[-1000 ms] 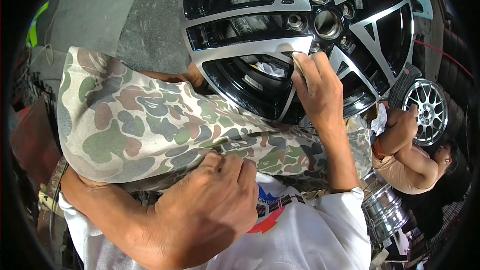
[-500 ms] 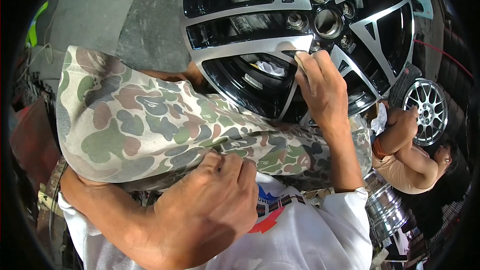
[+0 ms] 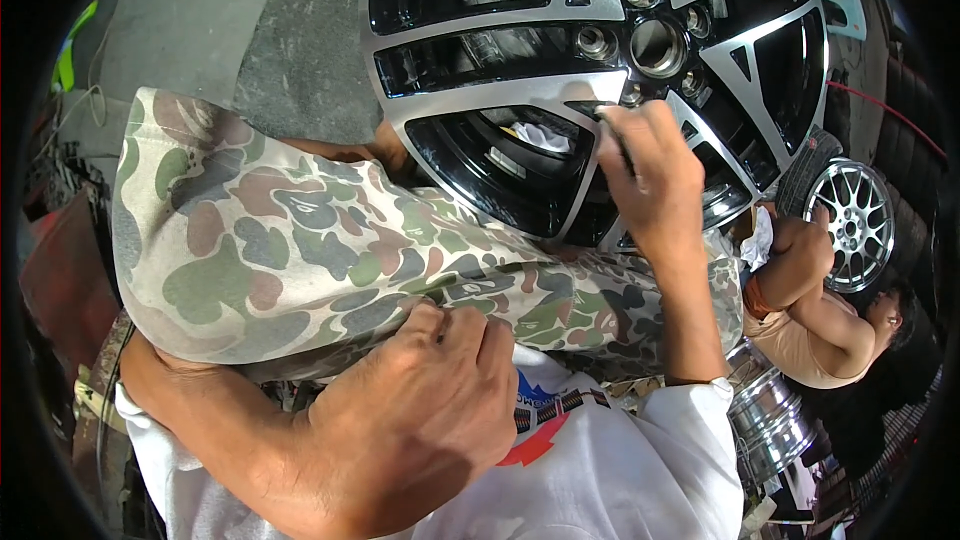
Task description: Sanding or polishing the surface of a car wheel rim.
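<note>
A two-tone alloy wheel, black with bright machined spoke faces, stands tilted beyond my legs. My right hand is at one of its spokes, just below the centre bore. Thumb and fingers pinch a small pale folded piece, mostly hidden by the fingers, against the spoke near a triangular recess. My left hand is closed in a fist over my lap, beside the camouflage trouser leg. A dark spot shows between its fingers; what it holds, if anything, is hidden.
At the right another person sits beside a silver multi-spoke wheel. A chrome rim lies below them, and stacked dark tyres line the right side. A red panel leans at the left. Grey floor sheeting lies at upper left.
My right hand has shifted slightly right along the spoke, its fingertips blurred by motion and the pale piece less visible. My left hand and the wheel stay put.
</note>
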Action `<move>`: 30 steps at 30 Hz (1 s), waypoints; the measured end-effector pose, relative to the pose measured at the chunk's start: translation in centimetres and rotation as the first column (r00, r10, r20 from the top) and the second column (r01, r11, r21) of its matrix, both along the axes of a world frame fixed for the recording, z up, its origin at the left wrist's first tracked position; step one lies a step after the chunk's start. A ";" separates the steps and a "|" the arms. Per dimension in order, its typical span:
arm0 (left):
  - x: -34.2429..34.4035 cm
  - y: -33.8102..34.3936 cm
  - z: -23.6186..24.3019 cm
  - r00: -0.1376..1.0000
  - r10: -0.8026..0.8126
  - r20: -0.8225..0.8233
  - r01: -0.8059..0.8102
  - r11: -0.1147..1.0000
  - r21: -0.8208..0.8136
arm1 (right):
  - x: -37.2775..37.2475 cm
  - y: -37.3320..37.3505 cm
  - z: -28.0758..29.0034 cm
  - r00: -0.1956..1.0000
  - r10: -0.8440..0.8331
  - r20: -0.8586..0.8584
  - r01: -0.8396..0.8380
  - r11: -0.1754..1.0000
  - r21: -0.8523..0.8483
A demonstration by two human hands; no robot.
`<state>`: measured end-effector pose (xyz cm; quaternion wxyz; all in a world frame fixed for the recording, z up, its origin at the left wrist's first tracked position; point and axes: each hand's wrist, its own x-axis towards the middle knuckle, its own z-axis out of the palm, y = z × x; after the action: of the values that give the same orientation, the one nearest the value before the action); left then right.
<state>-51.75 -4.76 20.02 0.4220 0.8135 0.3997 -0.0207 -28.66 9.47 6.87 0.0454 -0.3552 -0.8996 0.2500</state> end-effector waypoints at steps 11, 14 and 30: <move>0.0 0.0 0.1 0.999 -0.034 -0.011 0.034 0.999 -0.006 | 1.5 -0.8 -0.7 0.981 -0.036 -0.191 0.041 0.999 0.019; 0.0 0.1 0.1 1.000 -0.025 -0.010 0.025 1.000 0.000 | 1.0 -0.7 -1.4 0.977 -0.034 -0.209 0.044 0.998 0.040; -0.1 0.0 0.1 0.999 -0.035 -0.008 0.035 0.999 -0.003 | -0.6 -0.6 -1.7 0.992 -0.059 -0.111 0.062 0.998 0.023</move>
<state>-51.81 -4.78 20.14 0.4212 0.8196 0.3871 -0.0318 -29.24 8.87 5.16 0.1072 -0.3676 -0.8877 0.2556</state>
